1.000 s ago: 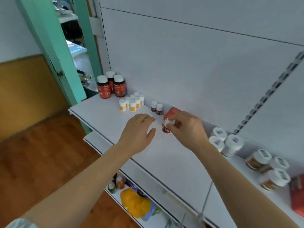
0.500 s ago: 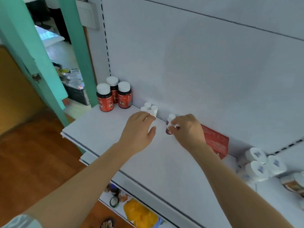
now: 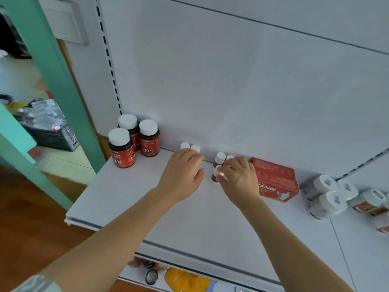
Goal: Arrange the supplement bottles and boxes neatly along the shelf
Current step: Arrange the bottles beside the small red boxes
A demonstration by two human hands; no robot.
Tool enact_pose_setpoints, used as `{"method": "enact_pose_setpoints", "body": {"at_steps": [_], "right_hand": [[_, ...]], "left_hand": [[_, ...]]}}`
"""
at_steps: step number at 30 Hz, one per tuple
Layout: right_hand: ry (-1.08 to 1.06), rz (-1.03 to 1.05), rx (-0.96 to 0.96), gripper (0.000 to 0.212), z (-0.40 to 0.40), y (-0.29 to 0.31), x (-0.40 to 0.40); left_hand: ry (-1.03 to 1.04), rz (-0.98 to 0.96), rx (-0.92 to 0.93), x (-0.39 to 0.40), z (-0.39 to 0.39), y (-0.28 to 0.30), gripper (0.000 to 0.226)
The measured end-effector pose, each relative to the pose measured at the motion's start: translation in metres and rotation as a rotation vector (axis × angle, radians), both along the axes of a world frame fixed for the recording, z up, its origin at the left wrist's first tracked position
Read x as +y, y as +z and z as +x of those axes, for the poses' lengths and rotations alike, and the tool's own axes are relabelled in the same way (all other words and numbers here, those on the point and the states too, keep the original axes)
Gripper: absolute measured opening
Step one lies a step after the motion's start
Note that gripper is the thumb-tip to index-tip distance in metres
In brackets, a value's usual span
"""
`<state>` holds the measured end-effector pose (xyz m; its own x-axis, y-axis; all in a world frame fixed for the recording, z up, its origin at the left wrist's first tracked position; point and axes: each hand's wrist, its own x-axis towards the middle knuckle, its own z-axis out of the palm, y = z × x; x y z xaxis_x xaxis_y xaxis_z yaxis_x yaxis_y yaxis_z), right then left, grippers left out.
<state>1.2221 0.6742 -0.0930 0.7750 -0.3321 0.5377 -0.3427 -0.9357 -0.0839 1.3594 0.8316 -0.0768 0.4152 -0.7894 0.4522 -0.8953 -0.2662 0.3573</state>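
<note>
On the white shelf (image 3: 130,199), my right hand (image 3: 239,180) pinches a small dark-red bottle with a white cap (image 3: 216,174), set in front of two like bottles (image 3: 220,158) at the back wall. My left hand (image 3: 182,175) rests over a cluster of tiny white-capped bottles (image 3: 189,146), hiding most of them; whether it grips one I cannot tell. Three large red Fe bottles (image 3: 130,142) stand at the shelf's left end. A red box (image 3: 275,179) lies flat just right of my right hand.
Several white-capped jars (image 3: 325,193) lie and stand on the shelf's right part. A lower shelf holds a yellow packet (image 3: 186,280) and small jars. A teal post (image 3: 61,81) stands at the left, with wooden floor (image 3: 25,228) below.
The view has shifted so the shelf sits closer. My right hand carried the small red bottle leftwards, away from the red box, to the two bottles by the back wall. My left hand moved onto the tiny bottles.
</note>
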Motion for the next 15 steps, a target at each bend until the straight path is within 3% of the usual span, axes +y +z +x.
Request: {"method": "enact_pose_setpoints", "body": {"at_steps": [15], "right_hand": [[-0.021,-0.106,-0.018,0.004,0.014,-0.011,-0.008]], "left_hand": [[-0.052,0.023,0.009,-0.010,0.013,-0.004,0.024]]}}
